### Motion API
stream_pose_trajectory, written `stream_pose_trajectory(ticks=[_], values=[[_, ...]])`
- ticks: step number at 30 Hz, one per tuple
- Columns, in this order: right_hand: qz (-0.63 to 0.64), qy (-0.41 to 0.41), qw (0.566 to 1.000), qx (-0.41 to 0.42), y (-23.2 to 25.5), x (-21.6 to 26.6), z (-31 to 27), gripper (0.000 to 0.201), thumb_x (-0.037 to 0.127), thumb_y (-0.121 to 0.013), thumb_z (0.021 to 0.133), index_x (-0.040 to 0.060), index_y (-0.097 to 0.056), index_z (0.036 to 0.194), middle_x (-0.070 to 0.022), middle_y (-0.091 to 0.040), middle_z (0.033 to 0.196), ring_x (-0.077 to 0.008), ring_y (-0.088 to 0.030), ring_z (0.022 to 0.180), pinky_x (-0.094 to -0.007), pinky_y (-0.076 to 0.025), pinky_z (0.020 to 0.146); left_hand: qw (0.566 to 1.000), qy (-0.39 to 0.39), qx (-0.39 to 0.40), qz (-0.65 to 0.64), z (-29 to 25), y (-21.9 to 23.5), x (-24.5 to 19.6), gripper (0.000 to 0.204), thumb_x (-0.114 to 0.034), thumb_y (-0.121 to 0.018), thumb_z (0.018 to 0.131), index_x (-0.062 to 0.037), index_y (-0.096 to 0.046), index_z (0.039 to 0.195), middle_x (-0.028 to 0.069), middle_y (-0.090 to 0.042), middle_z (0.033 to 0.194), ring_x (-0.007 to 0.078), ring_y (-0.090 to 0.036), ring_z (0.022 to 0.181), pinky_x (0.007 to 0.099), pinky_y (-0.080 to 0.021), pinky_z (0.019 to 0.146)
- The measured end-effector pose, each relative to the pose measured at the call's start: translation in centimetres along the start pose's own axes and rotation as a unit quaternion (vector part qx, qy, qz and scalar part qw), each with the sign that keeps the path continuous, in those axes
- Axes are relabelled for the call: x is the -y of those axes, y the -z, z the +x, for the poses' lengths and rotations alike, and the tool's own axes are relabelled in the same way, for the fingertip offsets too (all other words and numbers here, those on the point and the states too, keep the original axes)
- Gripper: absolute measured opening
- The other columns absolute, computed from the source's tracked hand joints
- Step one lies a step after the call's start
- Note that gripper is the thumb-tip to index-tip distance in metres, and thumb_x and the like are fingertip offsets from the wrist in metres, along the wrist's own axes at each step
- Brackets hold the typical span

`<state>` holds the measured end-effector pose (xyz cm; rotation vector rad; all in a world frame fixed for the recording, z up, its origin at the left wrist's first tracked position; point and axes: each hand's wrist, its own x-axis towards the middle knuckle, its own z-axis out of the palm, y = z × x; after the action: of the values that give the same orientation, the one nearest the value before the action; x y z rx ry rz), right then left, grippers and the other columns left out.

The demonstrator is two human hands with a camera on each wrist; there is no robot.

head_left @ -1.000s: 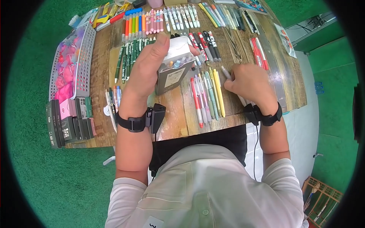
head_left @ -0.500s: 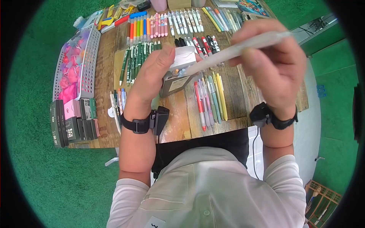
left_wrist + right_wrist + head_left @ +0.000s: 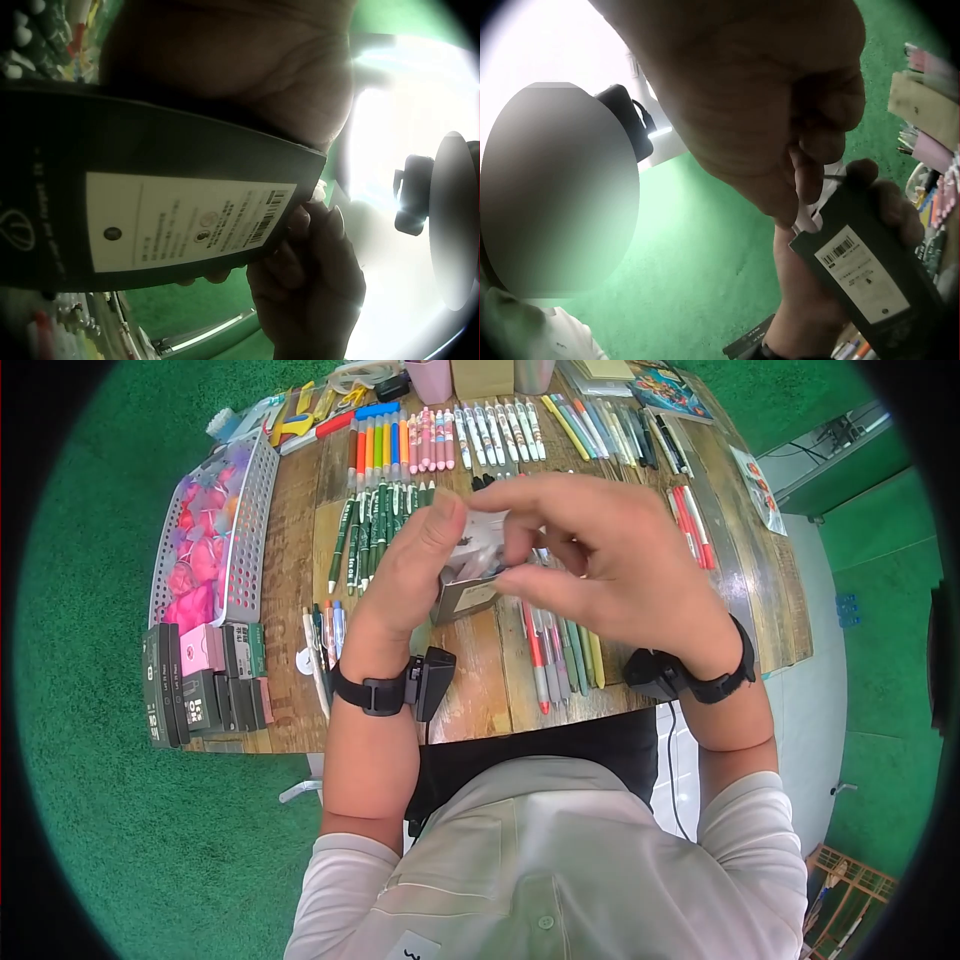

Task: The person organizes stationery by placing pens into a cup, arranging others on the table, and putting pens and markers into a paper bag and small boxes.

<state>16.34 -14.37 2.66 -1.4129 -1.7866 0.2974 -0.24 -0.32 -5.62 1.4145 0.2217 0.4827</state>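
My left hand (image 3: 410,565) grips a dark pen box (image 3: 52,187) with a pale barcode label (image 3: 187,221). The box is tilted, its mouth toward my right hand. A white flap and pale translucent material (image 3: 482,560) show at the mouth. Right there, my right hand (image 3: 620,555) has its thumb and forefinger curled together, pinching something pale (image 3: 808,219); I cannot tell whether it is a pen's end or a plastic liner. Just below the right hand, a row of pens (image 3: 560,665) in red, grey, green and yellow lies on the wooden table (image 3: 470,690).
Green pens (image 3: 370,540), coloured markers (image 3: 378,445), pink pens (image 3: 430,440) and white pens (image 3: 495,432) lie in groups. A white basket (image 3: 245,530) of pink items stands left, behind stacked dark boxes (image 3: 205,685). Red pens (image 3: 690,525) lie at the right.
My right hand picked up a pale pen from the table's right side and brought it left to the box's mouth. The pen's length no longer shows outside the box. My left hand keeps its grip.
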Motion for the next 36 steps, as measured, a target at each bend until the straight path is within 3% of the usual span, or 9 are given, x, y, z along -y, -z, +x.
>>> stream_pose_trajectory(ticks=[1, 3, 8, 10, 14, 19, 25, 32, 36], values=[[0.001, 0.002, 1.000, 0.001, 0.2, 0.1, -0.2, 0.026, 0.010, -0.077, 0.081, 0.0077, -0.072, 0.106, -0.0055, -0.070, 0.083, -0.0245, -0.068, 0.074, -0.0373, -0.054, 0.067, 1.000, 0.017, -0.008, 0.009, 0.0, 0.2, 0.1, 0.083, -0.074, -0.042, 0.100, 0.0022, -0.065, 0.125, 0.0119, -0.073, 0.111, 0.0199, -0.072, 0.103, 0.0323, -0.057, 0.088], [0.078, -0.037, 0.995, -0.051, 0.5, 0.3, -0.6, 0.025, 0.007, -0.077, 0.082, 0.0068, -0.072, 0.107, -0.0045, -0.069, 0.079, -0.0187, -0.065, 0.066, -0.0328, -0.051, 0.061, 1.000, 0.007, 0.002, 0.012, 0.2, 0.1, 0.0, 0.086, -0.075, -0.043, 0.099, 0.0036, -0.063, 0.127, 0.0133, -0.072, 0.114, 0.0206, -0.072, 0.104, 0.0323, -0.058, 0.088], [0.036, -0.003, 0.996, -0.083, 0.9, -0.8, -1.4, 0.017, 0.006, -0.076, 0.083, 0.0060, -0.073, 0.100, -0.0022, -0.067, 0.075, -0.0127, -0.058, 0.059, -0.0278, -0.045, 0.054, 1.000, 0.016, 0.002, 0.004, 0.1, 0.4, 0.8, 0.092, -0.077, -0.043, 0.097, 0.0058, -0.061, 0.131, 0.0176, -0.072, 0.119, 0.0232, -0.072, 0.107, 0.0333, -0.058, 0.090], [0.031, -0.007, 0.996, -0.083, 0.9, -1.1, -1.6, 0.014, 0.006, -0.075, 0.083, 0.0060, -0.074, 0.097, -0.0016, -0.067, 0.075, -0.0120, -0.057, 0.058, -0.0273, -0.044, 0.053, 0.999, -0.006, -0.017, -0.035, 0.0, -0.3, 0.7, 0.079, -0.067, -0.045, 0.103, 0.0059, -0.068, 0.121, 0.0119, -0.074, 0.105, 0.0173, -0.069, 0.094, 0.0284, -0.054, 0.084], [0.030, -0.035, 0.995, -0.092, 0.6, -1.7, -2.3, 0.010, 0.006, -0.076, 0.082, 0.0073, -0.075, 0.092, -0.0011, -0.066, 0.074, -0.0103, -0.054, 0.056, -0.0265, -0.041, 0.052, 0.999, -0.029, 0.036, -0.025, 0.1, -0.2, -0.2, 0.082, -0.070, -0.048, 0.100, 0.0067, -0.069, 0.119, 0.0130, -0.074, 0.104, 0.0175, -0.070, 0.095, 0.0282, -0.054, 0.084], [-0.001, -0.056, 0.995, -0.084, 0.9, -2.5, -3.3, 0.008, 0.006, -0.076, 0.082, 0.0066, -0.075, 0.090, -0.0017, -0.065, 0.072, -0.0098, -0.054, 0.056, -0.0263, -0.041, 0.052, 0.984, -0.131, 0.120, 0.012, 0.9, -0.2, -0.7, 0.093, -0.080, -0.049, 0.092, 0.0080, -0.075, 0.106, 0.0167, -0.073, 0.096, 0.0232, -0.071, 0.086, 0.0315, -0.054, 0.077], [0.009, -0.092, 0.993, -0.074, 1.0, -2.7, -4.0, 0.008, 0.007, -0.077, 0.083, 0.0050, -0.075, 0.090, -0.0027, -0.064, 0.069, -0.0095, -0.055, 0.057, -0.0264, -0.042, 0.052, 0.973, -0.189, 0.133, 0.032, 0.9, -0.5, -1.2, 0.098, -0.085, -0.047, 0.088, 0.0069, -0.077, 0.100, 0.0185, -0.073, 0.090, 0.0264, -0.069, 0.080, 0.0345, -0.053, 0.074], [0.019, -0.091, 0.993, -0.079, 0.8, -2.8, -4.3, 0.008, 0.006, -0.076, 0.082, 0.0053, -0.075, 0.090, -0.0025, -0.065, 0.070, -0.0093, -0.057, 0.057, -0.0256, -0.043, 0.052, 0.967, -0.203, 0.153, 0.032, 1.3, -0.1, -0.8, 0.096, -0.084, -0.048, 0.088, 0.0067, -0.078, 0.097, 0.0186, -0.074, 0.090, 0.0264, -0.070, 0.082, 0.0356, -0.054, 0.077], [0.025, -0.089, 0.993, -0.069, 0.8, -2.7, -4.4, 0.008, 0.006, -0.076, 0.083, 0.0061, -0.075, 0.090, -0.0019, -0.065, 0.069, -0.0093, -0.057, 0.057, -0.0254, -0.043, 0.052, 0.979, -0.150, 0.129, 0.050, 1.3, -0.6, -1.0, 0.094, -0.081, -0.047, 0.091, 0.0075, -0.076, 0.100, 0.0187, -0.073, 0.090, 0.0270, -0.070, 0.084, 0.0362, -0.053, 0.079]])
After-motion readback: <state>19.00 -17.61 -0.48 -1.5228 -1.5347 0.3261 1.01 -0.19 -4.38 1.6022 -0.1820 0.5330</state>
